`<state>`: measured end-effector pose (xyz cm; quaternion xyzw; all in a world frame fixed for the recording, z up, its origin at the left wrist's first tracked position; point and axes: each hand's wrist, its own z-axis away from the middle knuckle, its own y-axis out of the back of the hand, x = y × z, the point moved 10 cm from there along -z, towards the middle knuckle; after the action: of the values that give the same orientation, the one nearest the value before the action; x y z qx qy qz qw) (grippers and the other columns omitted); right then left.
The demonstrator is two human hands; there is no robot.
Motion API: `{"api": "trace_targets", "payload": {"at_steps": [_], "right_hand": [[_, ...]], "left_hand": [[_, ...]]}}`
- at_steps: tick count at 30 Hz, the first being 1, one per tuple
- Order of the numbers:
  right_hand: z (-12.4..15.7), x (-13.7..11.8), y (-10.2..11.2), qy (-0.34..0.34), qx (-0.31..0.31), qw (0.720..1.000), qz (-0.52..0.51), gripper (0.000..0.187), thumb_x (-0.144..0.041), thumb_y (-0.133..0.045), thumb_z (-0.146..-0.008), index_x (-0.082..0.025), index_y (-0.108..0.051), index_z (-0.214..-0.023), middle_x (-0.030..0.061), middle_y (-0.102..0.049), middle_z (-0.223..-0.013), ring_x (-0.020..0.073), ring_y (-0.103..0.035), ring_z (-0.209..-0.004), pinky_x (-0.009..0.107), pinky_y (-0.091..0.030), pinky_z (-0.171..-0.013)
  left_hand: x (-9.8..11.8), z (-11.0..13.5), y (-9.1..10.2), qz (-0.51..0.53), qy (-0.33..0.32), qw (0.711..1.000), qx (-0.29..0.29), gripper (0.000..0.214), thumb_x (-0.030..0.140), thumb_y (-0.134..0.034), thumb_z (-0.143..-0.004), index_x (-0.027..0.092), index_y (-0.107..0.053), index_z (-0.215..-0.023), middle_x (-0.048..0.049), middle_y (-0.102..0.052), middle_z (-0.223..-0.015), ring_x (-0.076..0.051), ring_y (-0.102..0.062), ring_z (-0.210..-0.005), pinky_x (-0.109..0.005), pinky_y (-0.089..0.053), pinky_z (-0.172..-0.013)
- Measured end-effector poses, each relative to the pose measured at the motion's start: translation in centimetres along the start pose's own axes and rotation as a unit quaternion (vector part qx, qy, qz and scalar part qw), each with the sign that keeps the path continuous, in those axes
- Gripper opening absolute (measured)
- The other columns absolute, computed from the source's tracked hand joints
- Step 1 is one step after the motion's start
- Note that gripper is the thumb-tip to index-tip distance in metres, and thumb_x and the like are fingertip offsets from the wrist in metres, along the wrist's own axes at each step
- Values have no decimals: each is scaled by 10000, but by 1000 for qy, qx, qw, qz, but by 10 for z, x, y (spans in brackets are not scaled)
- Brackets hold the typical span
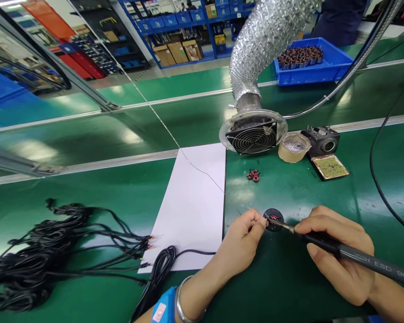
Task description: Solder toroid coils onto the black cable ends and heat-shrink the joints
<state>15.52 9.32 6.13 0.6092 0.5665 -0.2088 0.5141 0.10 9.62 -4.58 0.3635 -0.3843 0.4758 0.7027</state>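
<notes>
My right hand [340,255] is closed round a black soldering iron [357,255], its tip resting on a small round black part [274,220] with a red coil on the green mat. My left hand [242,244] pinches something thin beside that part, touching its left edge; what it holds is too small to name. A black cable [161,267] runs under my left wrist, which wears a blue strap and a metal bangle.
A white sheet [195,202] lies left of my hands. A tangle of black cables [54,251] lies at the far left. Behind are small red coils [253,175], a fume fan on a silver duct [252,134], a tape roll [293,147], an iron stand with sponge [325,150] and a blue bin [306,60].
</notes>
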Motion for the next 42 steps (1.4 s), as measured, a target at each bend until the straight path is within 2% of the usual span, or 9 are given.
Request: {"api": "trace_targets", "payload": {"at_steps": [10, 23, 26, 29, 32, 35, 37, 39, 42], "right_hand": [[0, -2, -2, 28, -19, 999, 3, 248, -109, -532, -799, -191, -627, -1013, 22, -596, -746, 147, -537, -607, 297, -419, -520], [-1, -7, 7, 31, 12, 999, 10, 247, -122, -545, -807, -194, -631, -1027, 37, -615, -785, 170, -568, -643, 324, -427, -551], [-3, -10, 11, 46, 28, 998, 24, 257, -119, -548, -819, -196, -630, -1050, 32, -601, -784, 173, -570, -673, 323, -436, -572], [-3, -14, 19, 78, 70, 994, 41, 297, -103, -570, -824, -207, -632, -1095, 45, -618, -851, 194, -590, -758, 336, -466, -631], [-5, -5, 23, 59, 93, 993, 31, 348, -119, -573, -879, -233, -614, -1205, 36, -635, -880, 171, -603, -720, 311, -491, -614], [-13, 3, 13, 34, 44, 998, 26, 376, -166, -531, -960, -259, -550, -1324, -9, -618, -784, 111, -558, -561, 250, -481, -529], [-20, -3, 6, 54, 3, 998, 41, 364, -230, -513, -988, -255, -536, -1350, -4, -614, -778, 115, -562, -576, 244, -475, -525], [-27, -11, 2, 77, -27, 995, 58, 345, -278, -489, -997, -240, -563, -1331, 24, -616, -807, 141, -576, -641, 266, -470, -549], [-32, -17, 0, 70, -46, 993, 79, 298, -243, -496, -963, -229, -624, -1232, 28, -599, -766, 153, -556, -624, 282, -436, -533]], "left_hand": [[0, 0, 0, 1, 5, 1000, -3, 246, 399, -438, -924, 200, -501, -794, 82, -320, -573, -107, -268, -535, -252, -221, -497], [-1, 0, -1, 12, 5, 1000, -7, 249, 391, -440, -930, 199, -481, -777, 78, -335, -591, -102, -270, -544, -246, -224, -504], [-2, 0, -1, 16, 7, 1000, -8, 250, 394, -444, -927, 200, -479, -774, 81, -323, -588, -101, -260, -538, -246, -215, -500], [-1, 1, -1, 16, 10, 1000, -12, 262, 418, -452, -923, 200, -486, -782, 84, -317, -577, -100, -246, -525, -247, -201, -489], [1, 3, -3, 19, 12, 1000, -22, 275, 443, -456, -920, 202, -489, -792, 89, -303, -570, -99, -234, -515, -247, -189, -482], [7, 5, -3, 9, -7, 1000, -29, 289, 459, -454, -923, 202, -494, -798, 87, -302, -576, -102, -248, -525, -244, -210, -496], [9, 5, -2, -2, -16, 1000, -27, 290, 460, -454, -926, 202, -495, -802, 82, -314, -589, -107, -269, -542, -247, -227, -512], [10, 5, -1, -14, -18, 1000, -22, 285, 452, -450, -929, 202, -493, -799, 75, -328, -601, -114, -288, -559, -252, -242, -527], [9, 4, 2, -32, -20, 999, -6, 270, 425, -447, -931, 205, -490, -781, 66, -345, -608, -122, -312, -578, -256, -261, -548]]}}
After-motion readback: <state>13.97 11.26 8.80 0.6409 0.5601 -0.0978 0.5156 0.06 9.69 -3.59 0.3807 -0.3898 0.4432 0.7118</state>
